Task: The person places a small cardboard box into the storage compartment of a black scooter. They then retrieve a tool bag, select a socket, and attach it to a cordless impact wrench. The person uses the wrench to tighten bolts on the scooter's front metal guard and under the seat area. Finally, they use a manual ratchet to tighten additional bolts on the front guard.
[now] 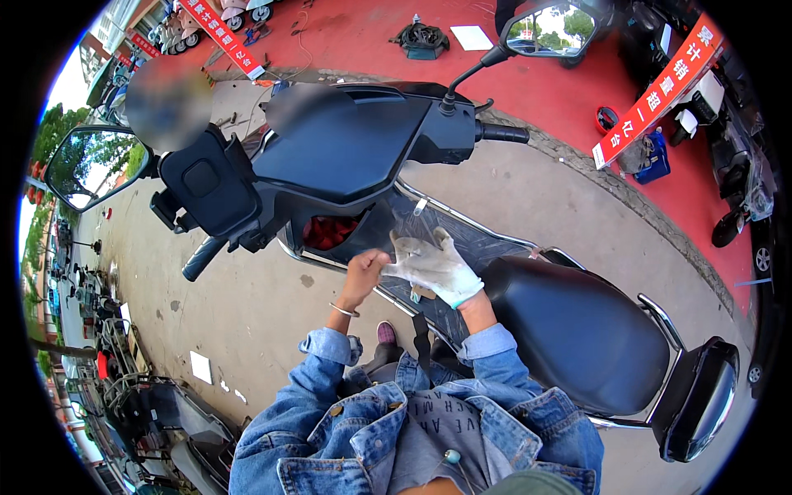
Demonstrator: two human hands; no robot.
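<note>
My bare left hand pinches the fingertip end of the white work glove worn on my right hand, whose fingers are spread. Both hands are over the footboard of a black scooter, between its front storage compartment, with red material inside, and the black seat. The scooter has a dark phone holder or box at its left handlebar and a rear box behind the seat.
Rows of parked scooters line the left and right. Red paving lies beyond, with a dark bag, blue bag, red helmet and banners. White sheets lie on the ground. Mirrors stick up from the handlebar.
</note>
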